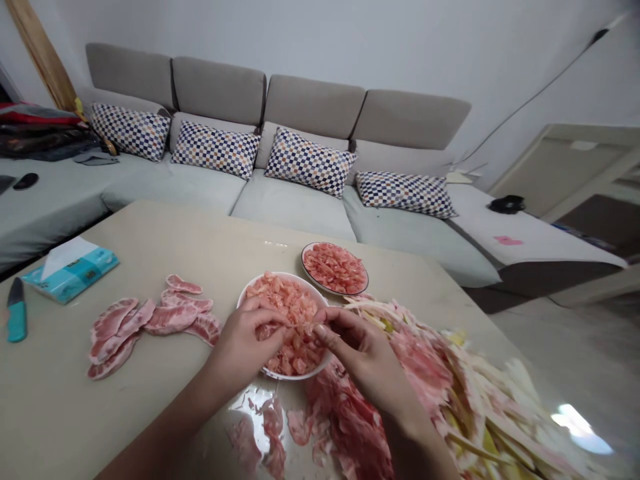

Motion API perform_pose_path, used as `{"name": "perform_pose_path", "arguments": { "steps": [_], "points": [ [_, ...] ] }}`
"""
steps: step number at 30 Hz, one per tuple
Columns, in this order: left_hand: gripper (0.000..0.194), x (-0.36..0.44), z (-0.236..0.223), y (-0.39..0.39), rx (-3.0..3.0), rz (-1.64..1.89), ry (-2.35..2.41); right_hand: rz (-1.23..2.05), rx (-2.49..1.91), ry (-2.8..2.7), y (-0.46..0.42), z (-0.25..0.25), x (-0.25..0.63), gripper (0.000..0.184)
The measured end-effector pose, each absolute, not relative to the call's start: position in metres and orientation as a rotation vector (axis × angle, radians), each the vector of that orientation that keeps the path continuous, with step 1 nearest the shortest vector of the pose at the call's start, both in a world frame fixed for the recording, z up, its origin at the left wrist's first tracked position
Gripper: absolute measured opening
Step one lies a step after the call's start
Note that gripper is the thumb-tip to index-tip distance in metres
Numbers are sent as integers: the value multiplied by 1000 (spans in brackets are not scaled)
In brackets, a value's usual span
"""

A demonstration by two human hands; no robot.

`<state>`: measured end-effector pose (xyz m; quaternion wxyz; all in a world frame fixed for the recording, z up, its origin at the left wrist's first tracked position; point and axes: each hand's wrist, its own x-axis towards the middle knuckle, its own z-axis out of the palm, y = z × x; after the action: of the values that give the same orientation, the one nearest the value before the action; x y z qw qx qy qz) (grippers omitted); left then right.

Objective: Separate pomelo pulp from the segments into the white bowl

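My left hand [244, 350] and my right hand [357, 353] meet above a white bowl [260, 293], their fingers pinching a piece of pink pomelo flesh [273, 331]. The bowl is heaped with loose pink pulp [287, 307]. My right wrist lies just in front of a large heap of pink and pale yellow pomelo membranes and peel [430, 380]. Left of my left hand, several unpeeled pink segments [150, 323] lie on the table. More pulp fills a small white plate [335, 268] behind the bowl.
A teal-handled knife [17, 312] and a blue tissue pack [70, 270] lie at the table's left. The beige table [150, 240] has a shiny surface and a far edge. Beyond it stands a grey sofa [293, 203] with checked cushions.
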<state>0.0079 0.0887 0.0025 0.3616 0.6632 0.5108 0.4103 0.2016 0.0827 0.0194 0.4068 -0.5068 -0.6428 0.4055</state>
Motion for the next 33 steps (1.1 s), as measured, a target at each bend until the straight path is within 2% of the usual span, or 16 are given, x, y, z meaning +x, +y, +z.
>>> {"name": "perform_pose_path", "arguments": {
  "steps": [12, 17, 24, 33],
  "points": [
    [11, 4, -3, 94, 1726, 1116, 1363, 993, -1274, -1545, 84, 22, 211, 22],
    [26, 8, 3, 89, 1706, 1084, 1262, 1128, -1212, -1505, 85, 22, 212, 22],
    [15, 15, 4, 85, 1627, 1065, 1163, 1319, -1121, -1435, 82, 22, 196, 23],
    [17, 10, -2, 90, 1706, 1091, 1267, 1200, -1142, -1413, 84, 18, 211, 20]
  ]
}}
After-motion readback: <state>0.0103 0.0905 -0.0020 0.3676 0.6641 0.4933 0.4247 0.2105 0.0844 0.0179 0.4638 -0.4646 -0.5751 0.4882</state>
